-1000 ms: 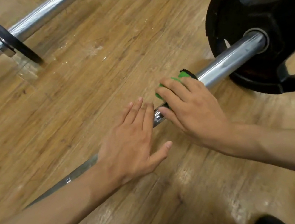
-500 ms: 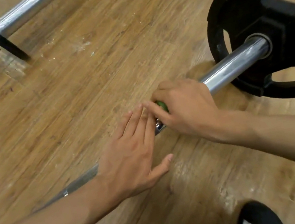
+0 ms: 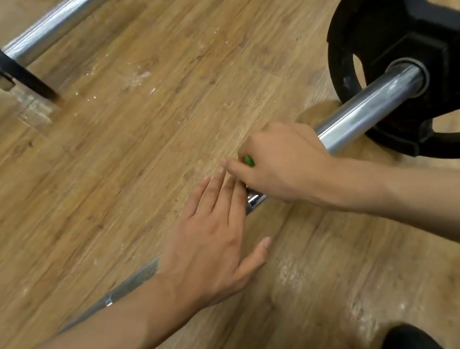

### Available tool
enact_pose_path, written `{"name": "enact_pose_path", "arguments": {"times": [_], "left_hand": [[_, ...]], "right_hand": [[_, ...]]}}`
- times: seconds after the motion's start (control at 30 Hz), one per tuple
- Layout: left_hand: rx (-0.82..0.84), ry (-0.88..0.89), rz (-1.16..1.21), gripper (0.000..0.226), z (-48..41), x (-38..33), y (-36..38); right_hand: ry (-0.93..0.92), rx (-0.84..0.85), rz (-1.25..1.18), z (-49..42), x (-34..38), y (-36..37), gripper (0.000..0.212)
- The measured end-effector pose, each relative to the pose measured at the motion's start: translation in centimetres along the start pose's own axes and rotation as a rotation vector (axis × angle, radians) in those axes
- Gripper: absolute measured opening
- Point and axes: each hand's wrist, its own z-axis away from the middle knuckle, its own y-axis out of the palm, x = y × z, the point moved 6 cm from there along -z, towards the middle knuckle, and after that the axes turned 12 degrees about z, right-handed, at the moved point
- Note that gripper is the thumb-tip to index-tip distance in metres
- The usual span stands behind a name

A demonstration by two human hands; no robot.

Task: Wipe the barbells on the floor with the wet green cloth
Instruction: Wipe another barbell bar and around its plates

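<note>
1. Nearest us, 2 black shoe toes point(image 3: 405, 341) stand on the worn wooden plank floor point(image 3: 151, 120), 1 at each side.

2. We lay the left hand point(image 3: 204, 246) flat across the thin grey knurled shaft point(image 3: 131, 284) of the near steel barbell. Its 4 fingers are straight and together, the thumb is spread toward us, and it grips nothing. We judge that this hand presses down to stop the bar rolling.

3. Just beyond those fingertips, the right hand point(image 3: 279, 162) curls over the bar where the shaft meets the thicker chrome sleeve point(image 3: 365, 110). Its fingers are clamped round the wet green cloth point(image 3: 249, 161). Only 1 small green patch shows beside the forefinger, and the rest is hidden under the palm. The cloth thus sits on the bar inside the fist, so that wiping pressure wraps the metal.

4. Farther right, the sleeve passes through the hub of a large black weight plate with grip openings point(image 3: 382, 33), which stands upright on the floor.

5. Farthest away, at the floor's far-left, a 2nd chrome barbell point(image 3: 52, 30) carries a thin black plate point(image 3: 11, 71). Neither hand touches it, and we cannot tell whether it has been wiped.
</note>
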Motion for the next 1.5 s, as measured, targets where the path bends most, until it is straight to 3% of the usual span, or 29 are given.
{"name": "enact_pose_path", "arguments": {"times": [0.1, 0.17, 0.33, 0.47, 0.57, 0.63, 0.73, 0.83, 0.93, 1.0, 1.1, 1.2, 1.23, 1.3, 1.4, 1.5], "left_hand": [[0.012, -0.007, 0.024, 0.088, -0.1, 0.4, 0.2], [0.015, -0.018, 0.036, 0.088, -0.2, 0.8, 0.4], [0.004, -0.032, 0.040, 0.087, -0.5, 1.6, 0.3], [-0.002, -0.027, 0.028, 0.088, -1.0, 2.2, 0.1], [0.004, -0.037, 0.027, 0.089, -1.4, 2.8, 0.2], [0.003, -0.046, 0.032, 0.089, -1.5, 3.3, 0.1], [0.008, -0.060, 0.030, 0.088, -1.8, 3.9, -0.1], [0.008, -0.057, 0.037, 0.088, -2.1, 4.3, -0.2], [0.020, -0.054, 0.057, 0.089, -2.1, 4.6, -0.2], [0.022, -0.053, 0.067, 0.088, -2.1, 4.8, -0.2], [0.023, -0.063, 0.086, 0.089, -2.3, 5.0, -0.2], [0.029, -0.065, 0.132, 0.090, -2.4, 5.4, -0.3], [0.027, -0.057, 0.143, 0.089, -2.4, 5.5, -0.4], [0.016, -0.049, 0.150, 0.088, -2.4, 5.8, -0.5], [0.032, -0.053, 0.155, 0.089, -2.7, 6.5, -0.4], [0.051, -0.074, 0.134, 0.093, -3.2, 7.1, -0.5]], "right_hand": [[-0.252, -0.321, -0.045, 5.0, -0.2, -0.1, 0.041], [-0.403, -0.329, 0.016, 5.8, -2.0, 0.9, 0.048], [-0.203, -0.349, 0.036, 3.8, -8.4, 0.1, 0.049], [-0.031, -0.382, -0.061, 3.5, -4.1, 0.2, 0.049], [-0.165, -0.293, -0.121, 3.5, -2.4, 0.6, 0.064], [-0.253, -0.283, -0.016, 3.2, -5.2, 0.7, 0.071], [-0.055, -0.291, 0.033, 2.1, -9.6, 0.2, 0.076], [0.052, -0.270, 0.006, 1.6, -5.6, 0.5, 0.086], [-0.154, -0.246, -0.066, 2.4, -2.1, 1.0, 0.084], [-0.280, -0.263, 0.012, 2.2, -4.0, 1.2, 0.080], [-0.112, -0.318, 0.039, 1.3, -8.7, 0.8, 0.076], [0.110, -0.358, -0.025, 1.5, -5.8, 1.0, 0.083], [0.120, -0.370, -0.059, 1.9, -4.0, 1.5, 0.084], [-0.051, -0.374, -0.108, 2.5, -1.6, 2.1, 0.083], [-0.307, -0.399, 0.055, 1.8, -4.6, 2.4, 0.078], [-0.063, -0.440, 0.038, 0.7, -9.5, 2.1, 0.071]]}}
